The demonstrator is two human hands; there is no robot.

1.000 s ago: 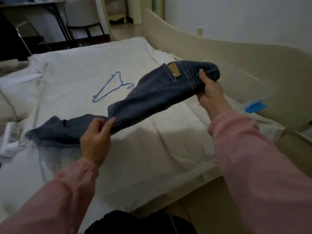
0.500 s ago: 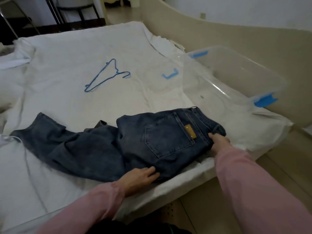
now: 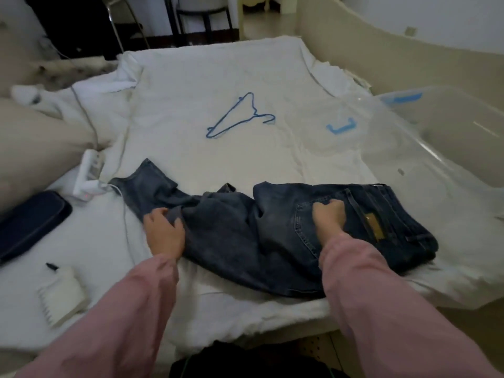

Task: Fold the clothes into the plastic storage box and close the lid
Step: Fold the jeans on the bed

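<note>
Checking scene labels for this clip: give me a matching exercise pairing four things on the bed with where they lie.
Things:
1. blue hanger
2. jeans
3. storage box
4. dark case

Places:
A. far left
B. far right
C. near edge, spread out
D. middle, lying alone

Pairs: 1-D, 2-C, 3-B, 4-A

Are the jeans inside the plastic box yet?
No, the jeans lie unfolded on the bed, outside the clear box.
</note>
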